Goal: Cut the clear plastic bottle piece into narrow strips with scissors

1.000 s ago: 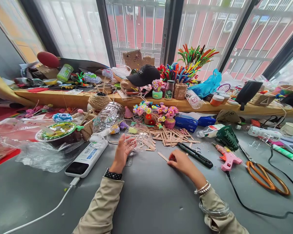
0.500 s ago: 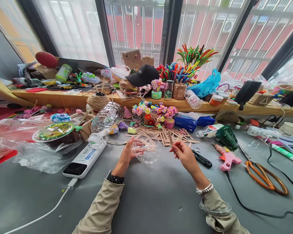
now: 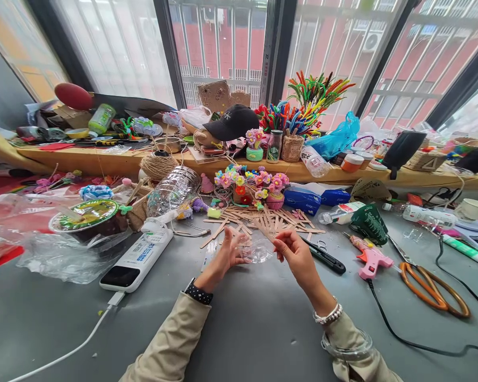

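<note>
My left hand (image 3: 228, 253) is wrapped around one side of a clear plastic piece (image 3: 259, 251) that looks like part of a cut bottle. My right hand (image 3: 297, 254) pinches a wooden craft stick (image 3: 265, 231) between thumb and fingers. The stick slants up and left, its lower end at the fingertips, close over the plastic piece. Whether the two touch I cannot tell. Just beyond both hands lies a loose pile of craft sticks (image 3: 231, 213). A black utility knife (image 3: 325, 257) rests beside my right hand, near small scissors (image 3: 322, 244).
To the right lie a pink glue gun (image 3: 372, 258) with a black cord and orange-handled scissors (image 3: 434, 286). A white power bank (image 3: 139, 260) with a cable is on the left, near a plastic bag (image 3: 69, 260). Flower pots (image 3: 275, 199) stand behind the sticks.
My left hand and the plastic piece have moved right, closer to my right hand. The craft stick has gone from nearly upright to slanting left over the plastic.
</note>
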